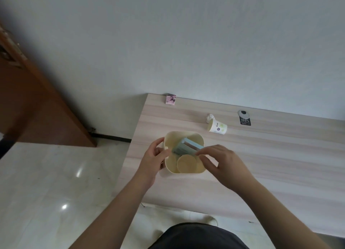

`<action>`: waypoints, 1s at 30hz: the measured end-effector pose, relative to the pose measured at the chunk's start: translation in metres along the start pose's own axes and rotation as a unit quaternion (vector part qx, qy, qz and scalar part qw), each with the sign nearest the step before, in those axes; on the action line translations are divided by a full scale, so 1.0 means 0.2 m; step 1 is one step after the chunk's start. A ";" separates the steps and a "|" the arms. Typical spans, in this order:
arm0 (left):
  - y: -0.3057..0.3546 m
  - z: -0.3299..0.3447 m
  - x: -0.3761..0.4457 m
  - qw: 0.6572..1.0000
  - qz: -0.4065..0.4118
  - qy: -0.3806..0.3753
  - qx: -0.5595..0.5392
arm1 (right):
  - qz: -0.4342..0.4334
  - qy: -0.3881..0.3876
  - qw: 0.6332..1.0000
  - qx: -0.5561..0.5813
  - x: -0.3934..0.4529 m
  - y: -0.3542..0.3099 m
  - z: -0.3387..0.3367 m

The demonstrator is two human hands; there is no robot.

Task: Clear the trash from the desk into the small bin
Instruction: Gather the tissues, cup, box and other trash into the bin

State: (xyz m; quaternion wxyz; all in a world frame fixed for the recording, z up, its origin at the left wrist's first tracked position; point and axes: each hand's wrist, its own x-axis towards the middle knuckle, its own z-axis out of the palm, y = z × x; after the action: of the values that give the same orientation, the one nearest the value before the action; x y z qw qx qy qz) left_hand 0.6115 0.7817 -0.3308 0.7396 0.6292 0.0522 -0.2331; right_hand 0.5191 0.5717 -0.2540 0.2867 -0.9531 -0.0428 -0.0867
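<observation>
Cream-coloured and small, the bin [183,136] sits near the desk's [261,164] left edge, and the left hand [152,160] grips its side while the right hand [220,162] pinches a pale blue box [183,147] over its mouth. I think the box is going in now, so next the fingers must let go. A tipped paper cup [218,125] with a tissue [210,117], a pink packet [171,99] and a black tag [244,118] lie farther back, and nothing blocks the way.
</observation>
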 end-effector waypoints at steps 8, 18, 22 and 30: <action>0.00 0.09 0.08 1.000 -0.012 -0.027 0.005 | 0.088 0.082 0.993 -0.018 0.10 0.26 -0.18; 0.00 0.26 0.30 0.999 -0.033 -0.020 0.026 | 0.156 0.013 0.987 -0.016 0.37 0.77 -0.17; 0.01 0.32 0.37 0.999 -0.044 -0.008 0.028 | 0.173 -0.059 0.983 -0.012 0.51 0.99 -0.06; 0.01 0.39 0.41 0.996 -0.065 0.048 0.024 | 0.135 -0.182 0.964 -0.141 0.77 1.27 0.18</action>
State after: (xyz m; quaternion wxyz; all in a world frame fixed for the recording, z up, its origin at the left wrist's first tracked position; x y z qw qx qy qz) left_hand 0.6674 0.6837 -0.3440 0.7046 0.6521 0.1227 -0.2514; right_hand 0.7085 0.3853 -0.3912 0.1461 -0.9806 0.0477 0.1221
